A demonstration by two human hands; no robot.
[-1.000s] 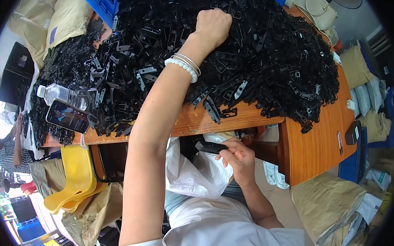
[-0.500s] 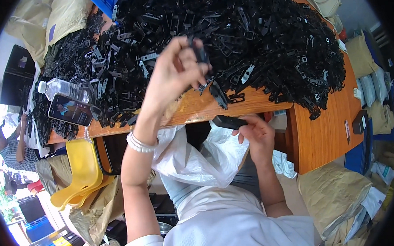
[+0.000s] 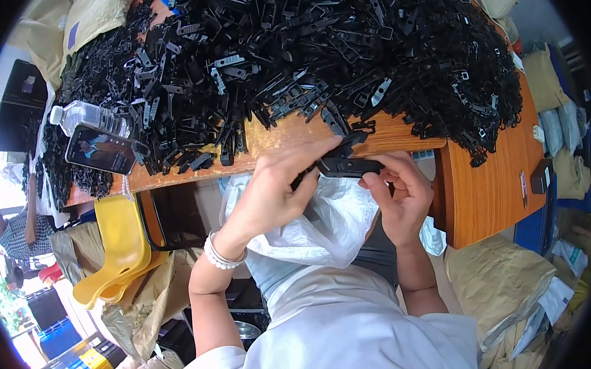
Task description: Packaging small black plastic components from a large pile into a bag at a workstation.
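My right hand point(image 3: 404, 195) pinches the right end of a long black plastic part point(image 3: 352, 168) just in front of the table's near edge. My left hand point(image 3: 272, 189), with a white beaded bracelet at its wrist, is closed on one or more black plastic pieces point(image 3: 334, 147) that meet the left end of that part. Its fingers partly hide what it holds. Behind my hands spreads a big heap of black plastic parts point(image 3: 301, 55). A white plastic bag point(image 3: 336, 239) hangs open below my hands, over my lap.
On the heap's left side lie a phone point(image 3: 100, 149) and a clear bottle point(image 3: 88, 116). A yellow chair point(image 3: 120, 242) stands at left. Brown sacks point(image 3: 505, 293) lie at right, and a pen point(image 3: 523, 189) on the table point(image 3: 489, 200). Another person point(image 3: 17, 228) is at far left.
My left hand has come down from the heap with black pieces to meet the part in my right hand. My right hand has moved slightly to the right.
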